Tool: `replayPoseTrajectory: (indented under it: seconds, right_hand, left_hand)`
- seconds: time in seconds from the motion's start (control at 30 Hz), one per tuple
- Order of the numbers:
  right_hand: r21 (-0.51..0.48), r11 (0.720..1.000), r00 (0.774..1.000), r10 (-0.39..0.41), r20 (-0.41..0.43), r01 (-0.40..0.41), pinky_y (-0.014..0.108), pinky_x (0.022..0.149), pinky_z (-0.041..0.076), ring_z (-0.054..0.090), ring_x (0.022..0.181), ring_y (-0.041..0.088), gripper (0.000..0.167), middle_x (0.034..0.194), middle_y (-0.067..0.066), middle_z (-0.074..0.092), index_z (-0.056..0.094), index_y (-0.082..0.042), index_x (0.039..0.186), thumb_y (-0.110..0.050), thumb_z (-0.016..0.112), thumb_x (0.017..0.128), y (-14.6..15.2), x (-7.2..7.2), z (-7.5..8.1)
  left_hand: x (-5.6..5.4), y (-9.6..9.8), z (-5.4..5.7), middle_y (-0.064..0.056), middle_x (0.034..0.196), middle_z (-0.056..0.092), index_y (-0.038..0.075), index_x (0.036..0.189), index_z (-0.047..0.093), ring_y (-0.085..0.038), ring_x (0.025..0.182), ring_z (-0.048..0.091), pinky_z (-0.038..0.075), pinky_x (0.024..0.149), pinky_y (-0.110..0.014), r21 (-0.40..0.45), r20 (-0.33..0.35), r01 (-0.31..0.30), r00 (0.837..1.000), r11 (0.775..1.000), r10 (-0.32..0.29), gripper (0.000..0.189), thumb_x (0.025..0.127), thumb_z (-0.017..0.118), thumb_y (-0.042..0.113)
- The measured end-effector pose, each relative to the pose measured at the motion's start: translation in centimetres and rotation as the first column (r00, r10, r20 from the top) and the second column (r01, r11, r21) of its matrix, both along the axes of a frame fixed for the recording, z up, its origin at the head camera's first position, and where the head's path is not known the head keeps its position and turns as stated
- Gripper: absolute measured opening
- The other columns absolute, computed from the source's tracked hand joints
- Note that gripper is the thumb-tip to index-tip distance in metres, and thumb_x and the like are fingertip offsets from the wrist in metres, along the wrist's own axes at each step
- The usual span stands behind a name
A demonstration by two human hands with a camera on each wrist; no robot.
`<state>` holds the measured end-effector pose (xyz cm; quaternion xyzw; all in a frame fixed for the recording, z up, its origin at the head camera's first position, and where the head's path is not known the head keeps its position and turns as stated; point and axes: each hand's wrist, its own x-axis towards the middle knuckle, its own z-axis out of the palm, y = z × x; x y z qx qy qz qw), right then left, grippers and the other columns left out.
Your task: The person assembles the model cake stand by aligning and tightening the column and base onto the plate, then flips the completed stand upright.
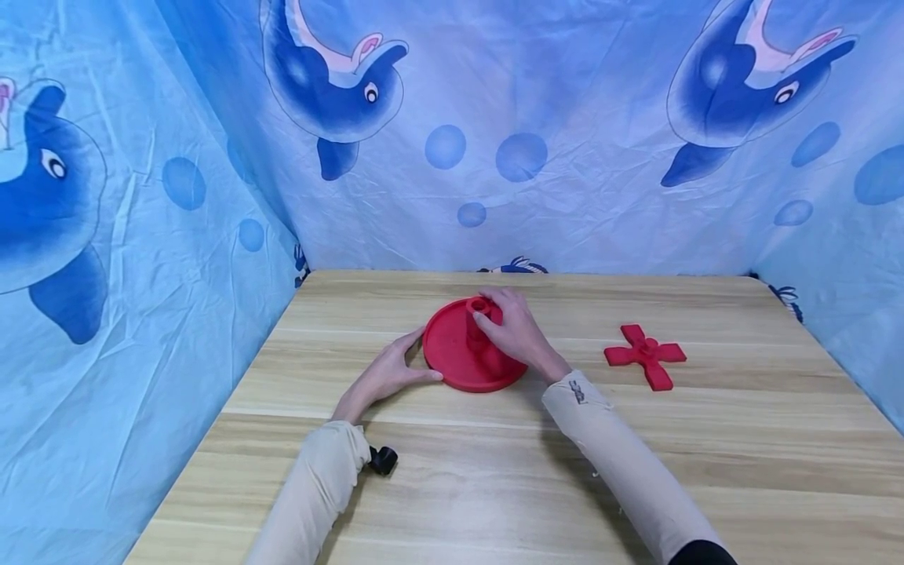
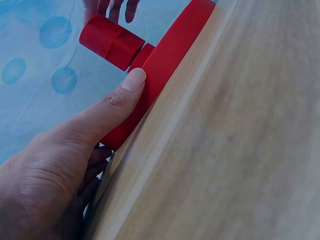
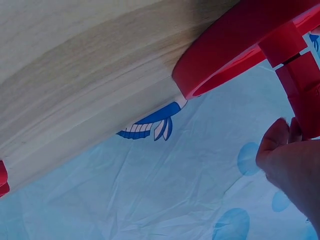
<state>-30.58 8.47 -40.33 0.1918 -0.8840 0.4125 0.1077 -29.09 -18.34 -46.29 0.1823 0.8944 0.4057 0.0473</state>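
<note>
A red round tray (image 1: 448, 353) with a raised rim lies flat on the table. From its middle rises a red cylinder (image 1: 477, 333), hollow at the top. A narrow gap shows between this cylinder (image 2: 111, 42) and a short red stub (image 3: 282, 44) on the tray. My left hand (image 1: 388, 373) holds the tray's left rim, thumb at the front and fingers farther back; in the left wrist view the thumb of that hand (image 2: 75, 135) lies against the rim. My right hand (image 1: 519, 329) grips the cylinder near its top, thumb on the near side.
A red cross-shaped piece (image 1: 646, 355) with a round hub lies on the wooden table (image 1: 466, 471) to the right of the tray. Blue sheets with printed dolphins (image 1: 487, 220) hang behind the table and along both sides. A small black object (image 1: 384, 461) sits at the left cuff.
</note>
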Motion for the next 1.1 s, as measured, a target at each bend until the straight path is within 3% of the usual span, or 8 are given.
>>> replayPoseTrajectory:
  seconds: [0.23,0.4,0.63,0.87,1.1]
  right_hand:
    - [0.004,1.0,1.0,-0.022,0.016,0.022,0.052,0.097,0.055,0.045,0.132,0.034,0.056,0.136,0.016,0.057,0.058,-0.003,0.143,-0.025,0.077,0.095,0.02,-0.09,0.02]
    - [0.002,1.0,1.0,-0.001,-0.003,0.001,0.052,0.097,0.055,0.046,0.132,0.033,0.052,0.135,0.016,0.058,0.059,-0.003,0.142,-0.02,0.075,0.095,0.23,-0.15,-0.07]
    - [0.022,0.999,0.999,-0.05,-0.004,0.05,0.056,0.103,0.049,0.046,0.133,0.034,0.053,0.136,0.015,0.059,0.06,-0.003,0.139,-0.028,0.077,0.095,0.08,-0.05,-0.22]
    - [0.003,1.0,1.0,0.005,-0.012,-0.005,0.054,0.098,0.054,0.045,0.133,0.034,0.051,0.135,0.015,0.059,0.059,-0.002,0.142,-0.018,0.074,0.095,0.27,-0.14,-0.34]
    - [0.013,1.0,1.0,-0.027,-0.011,0.027,0.057,0.103,0.049,0.044,0.135,0.035,0.058,0.139,0.016,0.057,0.057,-0.003,0.144,-0.027,0.076,0.095,0.17,-0.18,-0.39]
  left_hand:
    - [-0.09,0.04,-0.03,-0.002,0.163,0.039,0.017,0.164,0.034,-0.026,0.15,0.032,0.029,0.121,-0.052,0.008,-0.006,-0.003,1.0,1.0,0.003,0.109,0.078,0.088,0.057]
    - [-0.23,0.02,-0.17,-0.002,0.162,0.04,0.017,0.163,0.035,-0.025,0.15,0.033,0.03,0.121,-0.051,0.017,-0.004,-0.003,1.0,1.0,0.003,0.108,0.077,0.088,0.056]
    - [-0.06,0.02,-0.12,-0.003,0.162,0.04,0.016,0.163,0.035,-0.027,0.15,0.032,0.029,0.12,-0.054,0.031,-0.008,0.0,1.0,1.0,0.0,0.108,0.078,0.088,0.055]
    - [-0.04,-0.02,-0.16,-0.003,0.162,0.039,0.015,0.163,0.035,-0.026,0.15,0.032,0.028,0.121,-0.053,0.025,-0.011,0.005,1.0,1.0,-0.005,0.109,0.078,0.088,0.056]
    - [-0.09,0.01,-0.13,-0.001,0.162,0.039,0.017,0.163,0.035,-0.026,0.15,0.032,0.028,0.121,-0.053,0.032,-0.004,0.007,1.0,0.999,-0.007,0.107,0.079,0.088,0.054]
